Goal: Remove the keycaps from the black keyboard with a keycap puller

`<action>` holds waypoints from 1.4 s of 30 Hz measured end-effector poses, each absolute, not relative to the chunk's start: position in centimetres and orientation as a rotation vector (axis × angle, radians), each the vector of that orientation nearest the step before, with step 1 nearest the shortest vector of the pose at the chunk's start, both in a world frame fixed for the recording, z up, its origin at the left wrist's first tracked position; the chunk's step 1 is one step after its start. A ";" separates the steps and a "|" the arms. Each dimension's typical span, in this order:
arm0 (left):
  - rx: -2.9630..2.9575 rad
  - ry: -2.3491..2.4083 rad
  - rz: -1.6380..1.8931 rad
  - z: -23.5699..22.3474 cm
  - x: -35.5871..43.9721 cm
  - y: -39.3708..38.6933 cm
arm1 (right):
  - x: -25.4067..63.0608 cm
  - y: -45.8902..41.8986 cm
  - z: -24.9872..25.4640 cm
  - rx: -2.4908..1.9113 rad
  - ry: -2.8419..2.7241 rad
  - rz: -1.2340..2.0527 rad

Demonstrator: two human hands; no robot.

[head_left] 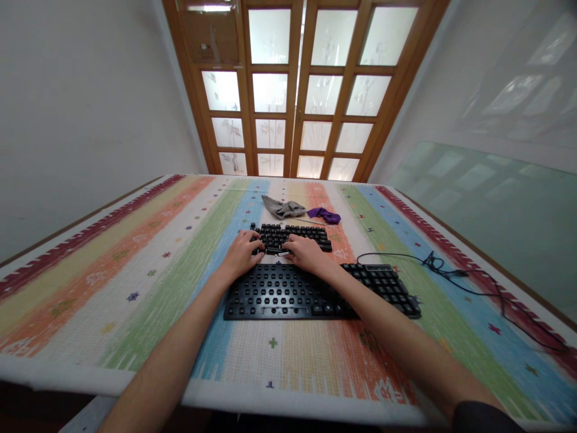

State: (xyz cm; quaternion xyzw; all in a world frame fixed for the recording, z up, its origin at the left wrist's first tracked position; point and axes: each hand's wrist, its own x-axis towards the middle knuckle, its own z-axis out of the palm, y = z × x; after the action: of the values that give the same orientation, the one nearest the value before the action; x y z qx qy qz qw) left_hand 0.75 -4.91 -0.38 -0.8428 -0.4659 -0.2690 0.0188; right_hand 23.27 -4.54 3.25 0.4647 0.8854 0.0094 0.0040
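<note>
A black keyboard (270, 294) lies on the striped tablecloth, its left part stripped down to bare key stems. Just beyond it, loose black keycaps (297, 231) are laid out in rows. Between my two hands is a long black keycap (273, 251), like a space bar, with a thin shiny strip beside its right end. My left hand (243, 255) has its fingers closed at the left end of this keycap. My right hand (306, 254) reaches over the keyboard, thumb and finger closed at the right end. The fingertips partly hide what they grip.
A grey cloth (283, 208) and a purple cloth (325, 215) lie behind the keycaps, with a thin rod (306, 221) near them. The keyboard's black cable (444, 272) trails to the right. A wood-framed glass door (293, 90) stands beyond the table.
</note>
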 end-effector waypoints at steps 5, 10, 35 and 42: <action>-2.608 -1.450 -0.831 -0.4 0.7 -4.9 | 23.0 -4.7 3.3 1.454 2.776 0.039; -2.595 -1.445 -0.806 -0.4 0.7 -4.9 | 22.9 -4.7 3.2 1.450 2.783 0.054; -2.598 -1.415 -0.804 -0.3 0.6 -5.0 | 23.1 -4.7 3.4 1.521 2.785 -0.019; -2.593 -1.411 -0.809 -0.5 0.5 -5.0 | 23.0 -4.6 3.2 1.507 2.811 0.006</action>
State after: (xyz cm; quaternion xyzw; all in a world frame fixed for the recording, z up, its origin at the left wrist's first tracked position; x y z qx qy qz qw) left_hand 0.47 -4.97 -0.53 -0.8464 -0.4606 -0.2642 0.0403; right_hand 23.04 -4.56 3.18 0.4723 0.8811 0.0018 -0.0239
